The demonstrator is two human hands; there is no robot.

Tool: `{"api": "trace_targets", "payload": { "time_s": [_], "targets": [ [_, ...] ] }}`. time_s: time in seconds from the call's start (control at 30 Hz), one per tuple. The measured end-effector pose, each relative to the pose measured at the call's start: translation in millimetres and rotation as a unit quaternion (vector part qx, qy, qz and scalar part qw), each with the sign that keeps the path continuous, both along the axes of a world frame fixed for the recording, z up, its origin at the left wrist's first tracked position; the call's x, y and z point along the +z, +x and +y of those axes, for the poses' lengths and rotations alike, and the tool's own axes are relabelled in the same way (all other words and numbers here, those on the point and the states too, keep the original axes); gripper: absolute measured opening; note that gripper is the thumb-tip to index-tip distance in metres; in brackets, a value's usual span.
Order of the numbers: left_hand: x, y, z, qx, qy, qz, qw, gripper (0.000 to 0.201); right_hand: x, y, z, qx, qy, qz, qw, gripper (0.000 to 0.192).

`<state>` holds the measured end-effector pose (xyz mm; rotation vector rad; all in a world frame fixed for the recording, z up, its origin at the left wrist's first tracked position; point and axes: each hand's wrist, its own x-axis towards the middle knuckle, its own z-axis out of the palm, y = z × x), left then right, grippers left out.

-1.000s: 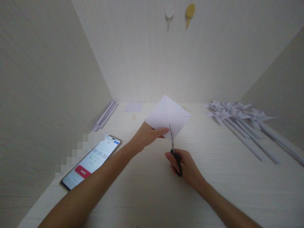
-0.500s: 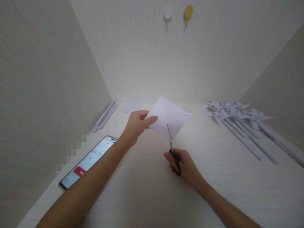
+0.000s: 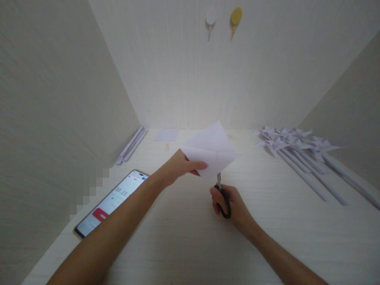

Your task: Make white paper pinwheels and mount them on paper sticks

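Left hand point(image 3: 181, 168) pinches paper point(image 3: 211, 148); right hand point(image 3: 230, 204) holds scissors point(image 3: 222, 194) beneath.

Lying on the table point(image 3: 184, 237): phone point(image 3: 111, 202) at left, paper rolls point(image 3: 130, 145) behind it, pinwheels point(image 3: 299, 150) at right. Hovering mid-table: sheet point(image 3: 212, 150) in left hand point(image 3: 178, 168), scissors point(image 3: 222, 198) in right hand point(image 3: 233, 206) just below.

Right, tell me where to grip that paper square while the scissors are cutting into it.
Probably best pinched at the left corner, from the left, as the left hand does now. The paper square hangs corner-down above the table, and the scissors in the right hand enter at the bottom corner, so that grip stays off the cutting line.
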<state>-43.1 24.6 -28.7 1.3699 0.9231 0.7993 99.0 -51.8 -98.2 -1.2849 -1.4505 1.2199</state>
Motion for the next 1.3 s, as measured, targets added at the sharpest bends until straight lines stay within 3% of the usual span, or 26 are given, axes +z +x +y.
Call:
{"api": "trace_targets", "payload": {
  "time_s": [0.27,0.57,1.3],
  "targets": [
    [-3.5,1,5,0.131,0.065,-0.093,0.985,0.043,5.4,0,-3,0.02,0.012,-0.009,1.0,0.042],
    [-7.0,9,-3,0.101,0.041,-0.102,0.989,0.037,12.7,-4,-6,0.03,0.0,-0.038,0.999,0.036],
    [-10.4,12,-4,0.104,0.012,-0.094,0.99,0.035,14.4,-5,-5,0.022,-0.012,-0.049,0.998,0.039]
  ]
}}
